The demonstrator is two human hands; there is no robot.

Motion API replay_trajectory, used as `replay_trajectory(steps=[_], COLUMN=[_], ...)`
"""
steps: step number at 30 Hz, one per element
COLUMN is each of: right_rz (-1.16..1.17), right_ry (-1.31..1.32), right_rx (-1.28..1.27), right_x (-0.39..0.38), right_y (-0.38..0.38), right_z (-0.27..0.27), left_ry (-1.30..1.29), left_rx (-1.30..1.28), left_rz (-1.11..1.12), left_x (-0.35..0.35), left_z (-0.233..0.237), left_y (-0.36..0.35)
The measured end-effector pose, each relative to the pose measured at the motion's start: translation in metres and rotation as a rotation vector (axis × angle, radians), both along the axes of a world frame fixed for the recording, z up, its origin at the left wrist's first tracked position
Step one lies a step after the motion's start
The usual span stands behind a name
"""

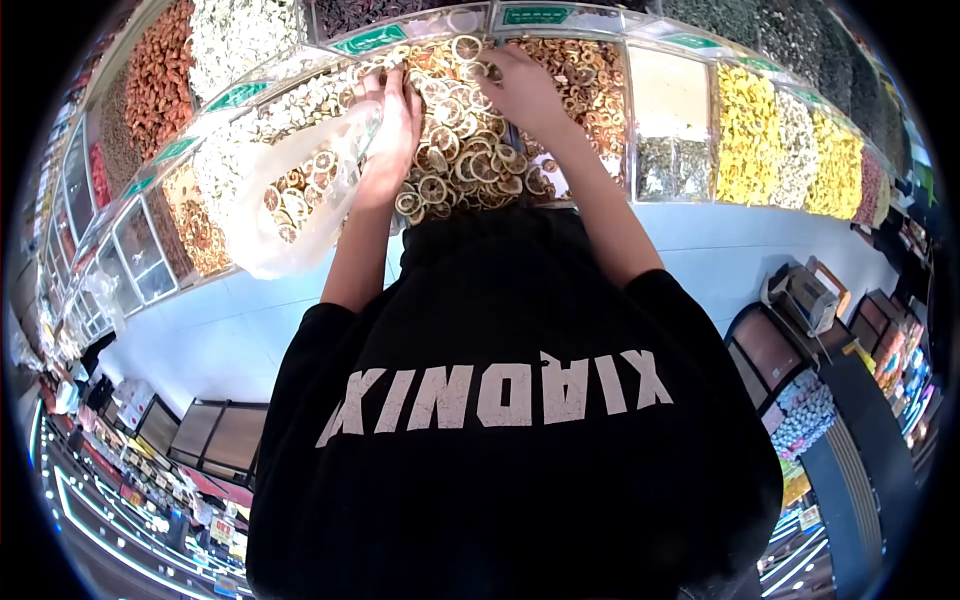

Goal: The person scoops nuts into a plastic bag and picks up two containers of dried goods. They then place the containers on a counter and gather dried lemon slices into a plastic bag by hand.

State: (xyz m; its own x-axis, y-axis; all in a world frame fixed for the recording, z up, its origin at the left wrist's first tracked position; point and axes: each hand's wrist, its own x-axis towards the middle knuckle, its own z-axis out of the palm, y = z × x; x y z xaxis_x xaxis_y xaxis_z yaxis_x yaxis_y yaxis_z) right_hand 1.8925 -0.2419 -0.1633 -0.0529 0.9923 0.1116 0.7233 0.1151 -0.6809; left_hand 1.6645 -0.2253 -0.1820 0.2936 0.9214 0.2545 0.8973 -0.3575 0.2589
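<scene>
My left hand [393, 125] lies on a heap of dried lemon slices [455, 120], fingers stretched out and apart. Against its outer side rests a clear plastic bag [265, 220] with dried lemon slices [300, 190] inside; whether any finger hooks the bag is hidden. At the right edge of the heap, my right hand [525, 90] has its fingers bent together around a slice at their tips. Another round lemon slice [466, 48] lies just beyond those fingertips.
Bins of dried goods surround the heap: reddish-brown dried slices [580, 75], yellow flowers [748, 135], and orange-brown pieces [160, 75]. Green labels [370, 40] line the divider behind. A pale blue counter front [740, 245] runs below the bins, close to my body.
</scene>
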Motion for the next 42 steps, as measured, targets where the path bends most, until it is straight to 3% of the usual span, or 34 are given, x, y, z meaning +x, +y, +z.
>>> replay_trajectory(steps=[3,8,13,20,21,24,26,29,32,36,38,40,42], right_rz=[0.127,0.284,0.325,0.150,0.095,-0.050,-0.166,-0.076,-0.152,-0.044,0.015,0.128,0.214], right_ry=[-0.057,-0.352,-0.237,0.013,0.150,0.231,0.239,-0.258,-0.231,-0.076,-0.130,-0.337,-0.476], right_rx=[-0.001,-0.110,-0.068,0.026,-0.014,-0.287,-0.295,-0.239,-0.262,-0.049,-0.116,-0.138,-0.179], right_x=[-0.032,-0.055,-0.049,-0.041,-0.036,-0.004,0.018,0.062,0.068,0.027,0.000,-0.019,-0.032], right_y=[0.035,0.070,0.070,0.060,0.053,0.026,0.003,-0.027,-0.034,0.003,0.025,0.046,0.059], right_z=[-0.017,-0.026,-0.036,-0.039,-0.021,0.038,0.063,0.057,0.039,0.010,0.006,-0.001,-0.004], left_ry=[0.041,-0.073,-0.183,-0.091,-0.115,-0.191,-0.175,-0.092,-0.075,-0.230,-0.371,0.018,-0.183], left_rx=[0.122,0.100,0.109,-0.028,-0.008,0.053,0.058,0.055,-0.019,-0.011,-0.244,-0.034,-0.066], left_rz=[-0.007,-0.021,-0.021,0.069,0.062,0.044,0.036,0.037,0.005,-0.020,0.112,0.086,0.185], left_x=[0.000,0.003,0.003,0.005,0.007,0.010,0.015,0.025,0.023,0.020,0.026,0.025,0.027], left_z=[0.009,0.012,0.005,0.012,0.007,-0.006,-0.003,-0.007,-0.029,-0.033,-0.031,-0.066,-0.097], left_y=[0.000,0.002,0.001,0.002,0.009,0.032,0.042,0.052,0.056,0.060,0.062,0.070,0.078])
